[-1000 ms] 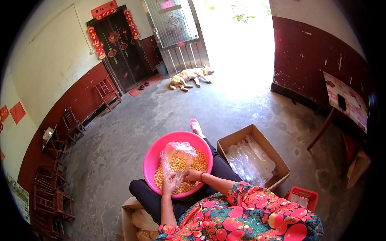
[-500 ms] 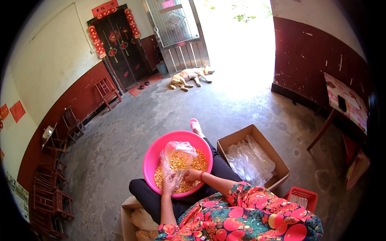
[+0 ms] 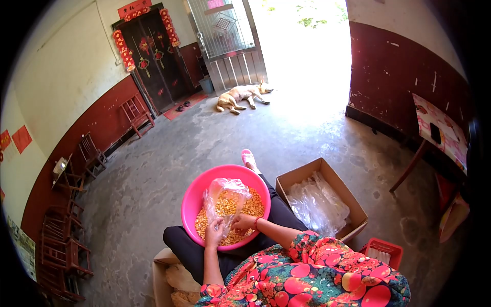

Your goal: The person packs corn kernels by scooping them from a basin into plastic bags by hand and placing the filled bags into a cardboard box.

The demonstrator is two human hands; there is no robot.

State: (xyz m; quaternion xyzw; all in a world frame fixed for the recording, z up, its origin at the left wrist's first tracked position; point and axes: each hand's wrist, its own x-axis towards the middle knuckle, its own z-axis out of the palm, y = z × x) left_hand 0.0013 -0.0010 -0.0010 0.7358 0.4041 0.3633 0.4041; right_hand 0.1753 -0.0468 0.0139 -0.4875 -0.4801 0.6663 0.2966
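Observation:
A pink basin [image 3: 190, 204] rests on my lap, filled with loose yellow corn kernels [image 3: 254, 205]. Over the kernels lies a clear plastic bag [image 3: 210, 197], its near edge toward me. My left hand [image 3: 214, 232] is closed on that edge, fingers pinched, at the basin's near side. Close beside it, my right hand [image 3: 244, 223] with a red bracelet is closed at the bag's near right edge. Kernels show through the film; whether they are inside or under the bag I cannot tell.
At right stands a cardboard box [image 3: 358, 215] of clear plastic bags [image 3: 319, 204], with a red basket [image 3: 391, 248] behind. Another cardboard box [image 3: 161, 279] sits at my left. A dog [image 3: 240, 97] lies by the open door [image 3: 222, 46]. Wooden chairs [image 3: 137, 115] line the left wall.
Hardly anything differs. The bag's film has shifted slightly, and both hands stay at its near edge.

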